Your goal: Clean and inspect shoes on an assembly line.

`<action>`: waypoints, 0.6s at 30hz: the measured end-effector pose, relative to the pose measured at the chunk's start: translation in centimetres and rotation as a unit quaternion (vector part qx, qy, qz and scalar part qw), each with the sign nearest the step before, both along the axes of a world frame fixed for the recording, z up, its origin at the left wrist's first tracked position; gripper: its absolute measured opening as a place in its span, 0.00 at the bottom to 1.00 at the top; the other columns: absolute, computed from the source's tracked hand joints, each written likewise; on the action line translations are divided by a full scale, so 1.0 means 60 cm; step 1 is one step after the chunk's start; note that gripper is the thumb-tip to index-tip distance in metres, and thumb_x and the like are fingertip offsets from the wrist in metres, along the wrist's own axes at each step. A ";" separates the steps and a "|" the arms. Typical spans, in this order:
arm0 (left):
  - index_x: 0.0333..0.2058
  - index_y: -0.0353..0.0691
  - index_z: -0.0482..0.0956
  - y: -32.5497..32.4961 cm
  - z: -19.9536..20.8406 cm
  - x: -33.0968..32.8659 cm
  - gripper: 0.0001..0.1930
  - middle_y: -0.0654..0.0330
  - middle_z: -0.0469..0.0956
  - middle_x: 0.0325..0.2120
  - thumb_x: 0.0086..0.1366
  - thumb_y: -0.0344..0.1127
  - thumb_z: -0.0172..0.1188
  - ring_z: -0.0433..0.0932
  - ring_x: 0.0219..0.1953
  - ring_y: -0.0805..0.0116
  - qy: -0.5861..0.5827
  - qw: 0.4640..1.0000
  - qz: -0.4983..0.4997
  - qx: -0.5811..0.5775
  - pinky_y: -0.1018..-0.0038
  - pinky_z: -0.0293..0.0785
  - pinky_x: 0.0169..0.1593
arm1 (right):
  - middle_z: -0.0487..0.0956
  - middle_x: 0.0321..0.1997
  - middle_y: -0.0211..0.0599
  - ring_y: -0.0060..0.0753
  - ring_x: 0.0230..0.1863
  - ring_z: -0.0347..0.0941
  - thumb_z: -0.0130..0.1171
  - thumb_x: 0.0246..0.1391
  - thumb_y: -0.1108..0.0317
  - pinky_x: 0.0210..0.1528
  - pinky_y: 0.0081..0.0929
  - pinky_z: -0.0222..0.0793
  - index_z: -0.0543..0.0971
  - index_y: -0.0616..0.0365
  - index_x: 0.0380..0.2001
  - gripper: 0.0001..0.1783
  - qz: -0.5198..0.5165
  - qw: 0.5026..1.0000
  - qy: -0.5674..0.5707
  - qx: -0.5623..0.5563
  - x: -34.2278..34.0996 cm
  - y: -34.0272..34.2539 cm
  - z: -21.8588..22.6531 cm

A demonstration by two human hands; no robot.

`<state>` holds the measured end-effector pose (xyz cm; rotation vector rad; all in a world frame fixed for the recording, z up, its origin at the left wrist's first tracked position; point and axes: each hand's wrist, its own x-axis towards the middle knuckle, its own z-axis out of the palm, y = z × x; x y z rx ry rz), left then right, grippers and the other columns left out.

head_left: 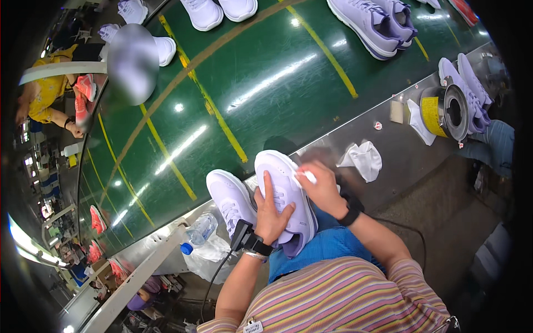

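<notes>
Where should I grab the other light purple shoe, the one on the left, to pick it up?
Probably the rounded front of the left shoe, reaching over from its left: its toe points away from the person, with green surface beside it. The held shoe crowds its right, and the wrist device hides its heel.

Bright glare streaks the green conveyor (277, 119), and edges curve toward the dark rim.

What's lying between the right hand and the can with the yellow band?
In the head view, a crumpled white cloth lies between the right hand and the can, on the metal ledge; another white piece lies beside the can.
</notes>
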<state>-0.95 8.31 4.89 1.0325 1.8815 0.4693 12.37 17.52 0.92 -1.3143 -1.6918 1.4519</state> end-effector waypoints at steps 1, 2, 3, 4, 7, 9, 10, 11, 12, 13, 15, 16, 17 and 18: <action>0.65 0.45 0.34 -0.001 0.002 0.002 0.51 0.27 0.51 0.51 0.49 0.34 0.62 0.61 0.52 0.33 0.001 1.000 -0.002 0.005 0.59 0.61 0.56 | 0.75 0.29 0.44 0.46 0.32 0.73 0.59 0.44 0.73 0.35 0.33 0.68 0.76 0.61 0.27 0.05 -0.005 1.000 0.001 -0.012 0.011 -0.011 0.004; 0.65 0.45 0.34 0.000 0.003 0.003 0.51 0.27 0.51 0.51 0.49 0.34 0.62 0.61 0.52 0.33 -0.001 1.000 0.001 0.000 0.59 0.61 0.56 | 0.75 0.29 0.42 0.41 0.32 0.74 0.57 0.46 0.73 0.35 0.29 0.68 0.77 0.63 0.29 0.06 0.007 1.000 -0.016 -0.009 0.012 -0.009 0.002; 0.65 0.44 0.34 0.003 0.005 0.007 0.51 0.32 0.52 0.51 0.49 0.32 0.62 0.60 0.53 0.38 0.010 1.000 -0.001 -0.008 0.61 0.59 0.57 | 0.75 0.29 0.42 0.41 0.32 0.74 0.57 0.46 0.73 0.35 0.29 0.68 0.77 0.63 0.29 0.06 0.008 1.000 -0.018 -0.012 0.007 0.004 0.003; 0.65 0.43 0.35 0.005 0.005 0.010 0.51 0.37 0.54 0.52 0.49 0.31 0.63 0.60 0.53 0.44 0.020 1.000 -0.004 -0.016 0.64 0.58 0.58 | 0.75 0.29 0.42 0.42 0.32 0.73 0.58 0.46 0.73 0.35 0.29 0.68 0.77 0.62 0.29 0.06 0.014 1.000 -0.011 0.006 -0.006 0.025 0.005; 0.65 0.42 0.34 0.013 0.010 0.008 0.51 0.37 0.53 0.52 0.49 0.31 0.63 0.60 0.53 0.43 -0.006 0.999 0.008 -0.032 0.63 0.58 0.58 | 0.74 0.28 0.43 0.45 0.32 0.73 0.58 0.46 0.73 0.34 0.30 0.67 0.77 0.62 0.28 0.05 0.044 0.999 -0.007 0.014 -0.018 0.048 0.002; 0.64 0.42 0.35 0.006 0.009 0.006 0.51 0.32 0.50 0.53 0.49 0.31 0.62 0.59 0.54 0.38 0.005 1.000 -0.004 -0.023 0.61 0.59 0.58 | 0.74 0.28 0.44 0.45 0.31 0.72 0.57 0.46 0.74 0.34 0.31 0.67 0.77 0.63 0.28 0.05 0.052 0.998 -0.024 0.008 0.005 0.022 0.003; 0.64 0.41 0.35 0.004 0.008 0.005 0.50 0.27 0.47 0.53 0.50 0.32 0.62 0.58 0.54 0.32 0.015 1.000 -0.015 -0.011 0.59 0.59 0.57 | 0.74 0.28 0.44 0.46 0.31 0.72 0.57 0.46 0.74 0.33 0.31 0.67 0.76 0.63 0.28 0.05 0.043 0.999 -0.025 0.016 0.010 0.009 0.005; 0.64 0.41 0.35 0.007 0.007 0.002 0.50 0.27 0.47 0.53 0.50 0.32 0.62 0.58 0.54 0.32 0.017 1.000 -0.014 -0.012 0.59 0.59 0.57 | 0.74 0.28 0.44 0.46 0.31 0.72 0.57 0.46 0.74 0.33 0.31 0.67 0.76 0.63 0.28 0.05 0.043 0.999 -0.023 0.014 0.007 0.010 -0.003; 0.64 0.41 0.35 0.008 0.010 0.004 0.50 0.27 0.46 0.53 0.50 0.32 0.62 0.58 0.54 0.32 0.010 1.000 -0.011 -0.017 0.59 0.59 0.57 | 0.74 0.28 0.44 0.46 0.31 0.72 0.57 0.46 0.74 0.34 0.31 0.67 0.76 0.63 0.28 0.05 0.045 0.999 -0.020 0.021 0.002 0.017 -0.003; 0.64 0.41 0.35 0.010 0.013 0.009 0.50 0.27 0.46 0.53 0.50 0.31 0.62 0.58 0.54 0.31 0.002 1.000 -0.009 -0.021 0.59 0.59 0.57 | 0.74 0.29 0.44 0.45 0.31 0.72 0.57 0.46 0.74 0.34 0.31 0.67 0.77 0.63 0.28 0.05 0.047 0.998 -0.019 0.027 -0.003 0.028 0.000; 0.64 0.40 0.34 0.015 0.013 0.010 0.51 0.32 0.49 0.52 0.49 0.31 0.62 0.58 0.54 0.38 -0.006 1.000 -0.004 -0.027 0.60 0.58 0.58 | 0.74 0.29 0.43 0.45 0.31 0.72 0.57 0.46 0.74 0.34 0.32 0.68 0.77 0.63 0.28 0.05 0.046 0.998 0.014 0.039 -0.017 0.055 0.000; 0.64 0.40 0.34 0.016 0.013 0.009 0.52 0.37 0.52 0.51 0.48 0.30 0.63 0.59 0.54 0.44 -0.011 0.999 0.003 -0.031 0.62 0.57 0.58 | 0.74 0.29 0.43 0.45 0.31 0.72 0.57 0.46 0.75 0.34 0.32 0.68 0.77 0.63 0.29 0.04 0.059 0.998 0.009 0.037 -0.016 0.057 0.002; 0.64 0.40 0.34 0.013 0.013 0.009 0.52 0.37 0.52 0.51 0.48 0.30 0.63 0.59 0.54 0.44 -0.010 0.999 0.003 -0.033 0.62 0.57 0.58 | 0.74 0.29 0.43 0.45 0.31 0.72 0.56 0.47 0.75 0.34 0.32 0.68 0.77 0.63 0.29 0.04 0.071 0.997 0.005 0.035 -0.014 0.058 0.001; 0.64 0.39 0.33 0.009 0.012 0.009 0.52 0.37 0.51 0.51 0.49 0.30 0.63 0.58 0.54 0.44 0.009 0.999 -0.013 -0.029 0.62 0.57 0.58 | 0.74 0.29 0.42 0.44 0.32 0.72 0.56 0.46 0.76 0.34 0.32 0.68 0.77 0.62 0.28 0.04 0.084 0.995 -0.025 0.046 -0.001 0.042 -0.004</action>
